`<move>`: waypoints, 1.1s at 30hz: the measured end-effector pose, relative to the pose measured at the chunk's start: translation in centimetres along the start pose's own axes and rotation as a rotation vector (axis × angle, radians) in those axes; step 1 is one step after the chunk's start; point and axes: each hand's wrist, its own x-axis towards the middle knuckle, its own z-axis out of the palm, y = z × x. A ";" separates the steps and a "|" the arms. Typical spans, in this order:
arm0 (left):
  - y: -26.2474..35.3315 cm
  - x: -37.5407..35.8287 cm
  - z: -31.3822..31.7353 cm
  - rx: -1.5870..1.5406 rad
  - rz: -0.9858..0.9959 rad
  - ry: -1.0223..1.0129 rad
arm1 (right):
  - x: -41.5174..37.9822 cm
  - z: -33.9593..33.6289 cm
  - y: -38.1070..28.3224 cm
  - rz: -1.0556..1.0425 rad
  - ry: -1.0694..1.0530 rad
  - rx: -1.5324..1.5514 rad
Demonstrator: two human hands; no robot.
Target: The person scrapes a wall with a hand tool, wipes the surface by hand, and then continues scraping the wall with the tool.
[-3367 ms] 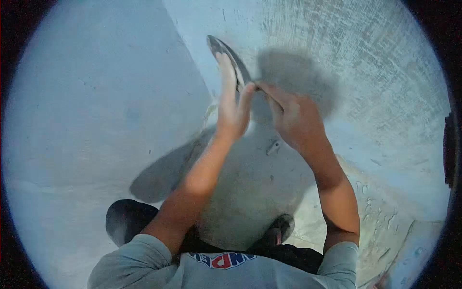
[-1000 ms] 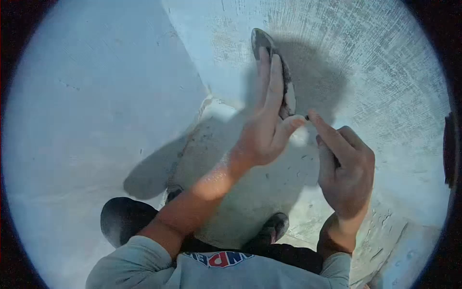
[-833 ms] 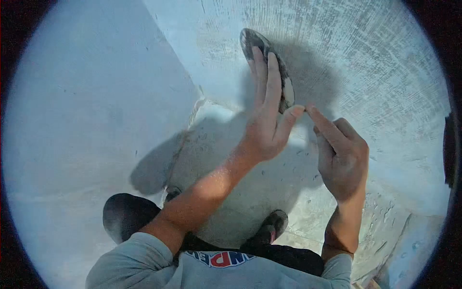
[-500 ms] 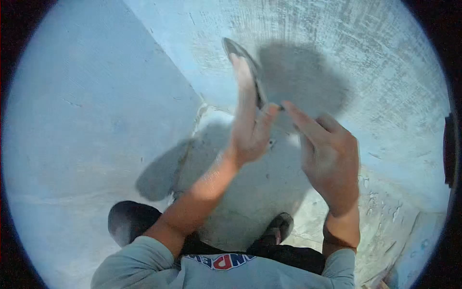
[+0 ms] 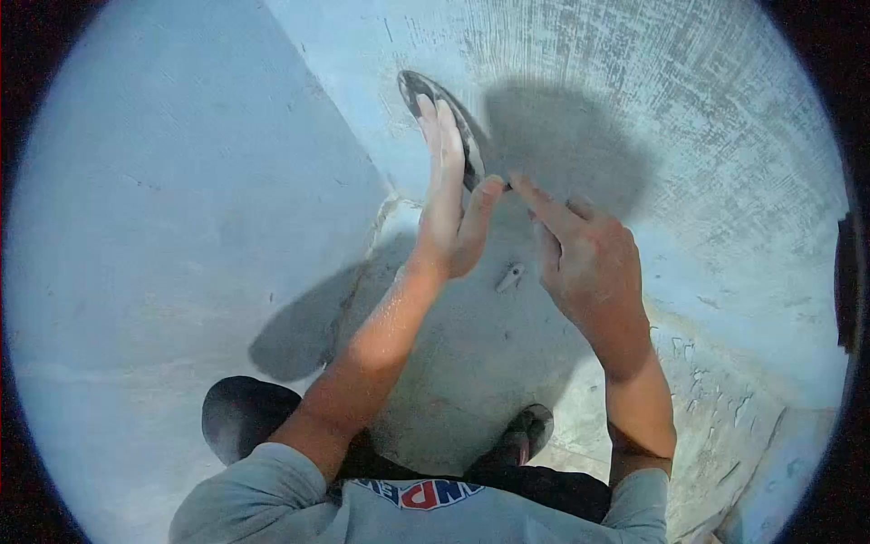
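Observation:
A dark, rounded disc-like tool (image 5: 469, 150), seen nearly edge-on, stands against the pale blue wall (image 5: 580, 54). My left hand (image 5: 446, 195) presses on its near face with fingers stretched out and the thumb apart. A thin dark stem juts from the tool's lower end, between my left thumb and my right index finger. Around or at that stem, my right hand (image 5: 587, 263) is closed, index finger extended; what its fingers grip is mostly hidden.
A smooth blue wall (image 5: 181, 181) rises at the left and meets the streaked wall at a corner. Below is a grey floor (image 5: 453, 363) with a small pale fitting (image 5: 510, 276). My knee (image 5: 245, 417) and a sandalled foot (image 5: 535, 426) show below.
Both hands and the tool have shifted slightly left and a little up in the view. The small pale fitting on the floor now shows more fully between my forearms.

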 end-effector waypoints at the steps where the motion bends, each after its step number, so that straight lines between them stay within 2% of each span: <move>1: 0.0 0.1 -0.1 -0.015 -0.027 0.016 | -0.2 -0.6 -0.3 0.006 -0.007 -0.024; 2: 0.1 0.2 0.4 -0.063 0.081 0.003 | -0.1 -1.0 -0.7 0.013 -0.009 -0.044; 5: 3.4 0.3 0.9 -0.124 0.079 -0.043 | -1.5 -3.7 -0.9 0.171 -0.041 0.059; 6: 2.7 0.5 0.0 -0.015 0.161 -0.067 | -1.1 -3.7 -1.0 0.157 -0.095 0.065; 9: 0.2 0.9 -1.6 0.159 0.025 -0.044 | 0.8 1.2 0.7 0.051 -0.023 0.072; 10: 0.6 0.9 -1.2 0.129 0.005 -0.027 | 0.6 0.4 0.5 0.051 -0.033 0.002; 13: 3.1 0.6 0.9 -0.022 0.049 -0.070 | -1.3 -4.2 -0.1 0.141 -0.036 0.033; 14: 4.5 1.0 1.1 -0.028 0.033 -0.070 | -1.7 -4.0 0.2 0.134 0.063 0.077; 17: 1.6 1.4 0.5 0.033 0.149 -0.046 | -0.6 -3.2 0.0 0.114 -0.005 0.001; 18: 0.4 1.5 0.4 0.058 0.181 -0.009 | -0.2 -1.5 1.0 0.064 0.042 0.026; 25: 4.4 2.1 1.3 0.043 0.107 -0.045 | -1.4 -4.4 0.5 0.102 0.106 0.075; 26: 3.3 2.3 0.7 0.052 0.151 -0.013 | -0.6 -4.1 -0.1 0.106 0.070 0.051; 29: 1.4 2.1 -0.6 0.127 0.060 0.038 | 1.1 -1.0 -0.1 0.042 0.036 -0.073; 30: 0.9 2.1 -0.2 0.124 0.137 0.033 | 0.5 -1.9 -0.5 0.049 0.037 -0.107; 33: 5.7 2.6 0.8 -0.015 0.124 -0.069 | -1.8 -5.5 0.0 0.092 0.135 -0.010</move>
